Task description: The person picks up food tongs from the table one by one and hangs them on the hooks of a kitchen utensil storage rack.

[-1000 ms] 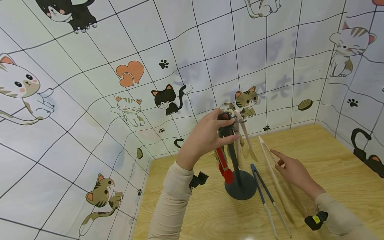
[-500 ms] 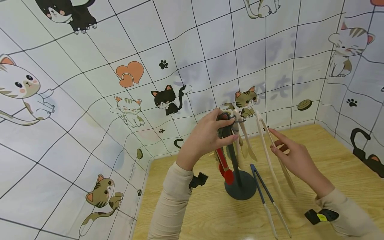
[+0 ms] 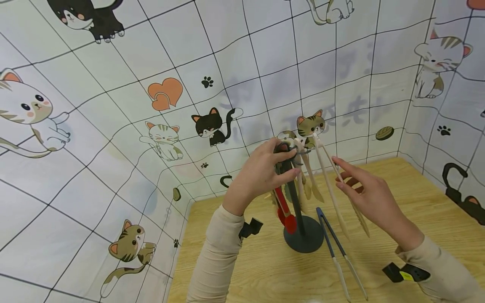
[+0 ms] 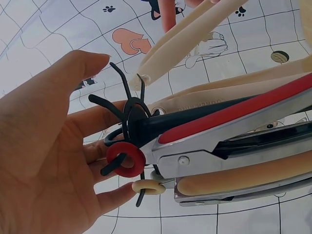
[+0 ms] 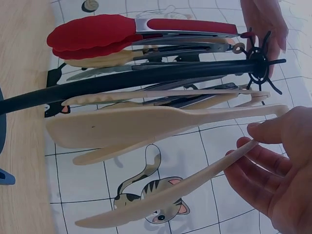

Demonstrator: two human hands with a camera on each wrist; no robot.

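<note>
My left hand (image 3: 257,170) grips the top of a dark tong stand (image 3: 303,237), its fingers around the hook ring (image 4: 134,114). Red-headed tongs (image 3: 290,223) hang there with several others in beige, black and grey. My right hand (image 3: 369,191) pinches one arm of long beige tongs (image 3: 331,189) between thumb and fingers. These tongs tilt with their joined end up, close to the hooks on the stand's right side. In the left wrist view that end meets a hook tip; whether it is hooked I cannot tell. The tongs' arms are spread apart.
Blue-handled tongs (image 3: 328,236) lie on the wooden table (image 3: 235,261), just right of the stand's base. A cat-patterned sheet (image 3: 257,50) rises behind and at both sides of the table.
My right hand has lifted the beige tongs upward and then leftward, bringing their joined end close to the stand's hooks. My left hand stays at the top of the stand.
</note>
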